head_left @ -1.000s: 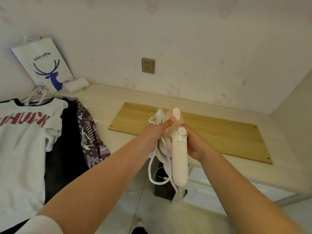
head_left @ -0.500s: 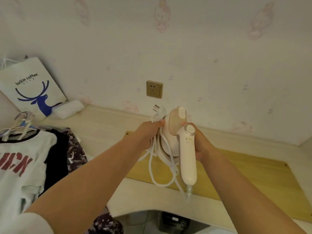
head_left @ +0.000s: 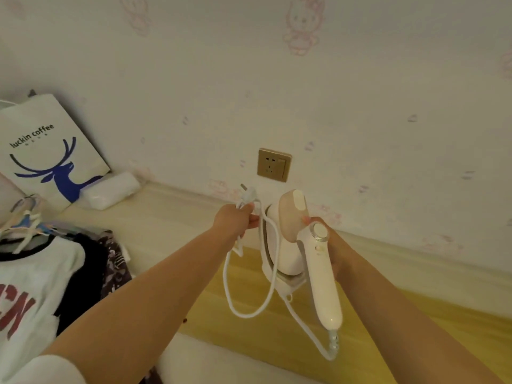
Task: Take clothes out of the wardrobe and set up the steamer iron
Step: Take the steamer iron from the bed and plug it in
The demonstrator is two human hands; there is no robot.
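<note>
A: Where is the steamer iron (head_left: 291, 239)?

B: Held in the air above the worktop (head_left: 166, 217), in front of the wall, just below and to the right of the brass-coloured socket (head_left: 273, 164). Its white handle (head_left: 322, 278) points down toward the camera, and the rounded head is uppermost.

A: Which hand has it?

B: The right hand (head_left: 336, 245). Its grip is wrapped round the neck of the iron from behind; one fingertip shows at the front, just beside the round dial.

A: And the left hand (head_left: 235, 220)?

B: Its grip is closed on the white power cord (head_left: 249, 300) just under the plug (head_left: 247, 194). The plug sticks up out of the fist, prongs tilted up and left, a little below and left of the socket and not touching it. The cord hangs from the fist in a loose loop, passes in front of the iron's body, and curls back to the bottom end of the handle.

A: What lies under the iron?

B: A yellow wooden board (head_left: 388, 328), flat on the pale worktop.

A: The clothes?

B: At the left edge: a white T-shirt (head_left: 30, 289) with red letters on a hanger, with a dark garment and a patterned one beside it.

A: Anything else?

B: A white paper bag (head_left: 47, 151) with a blue deer leans on the wall at far left, with a small white pack (head_left: 110, 189) lying at its foot.
</note>
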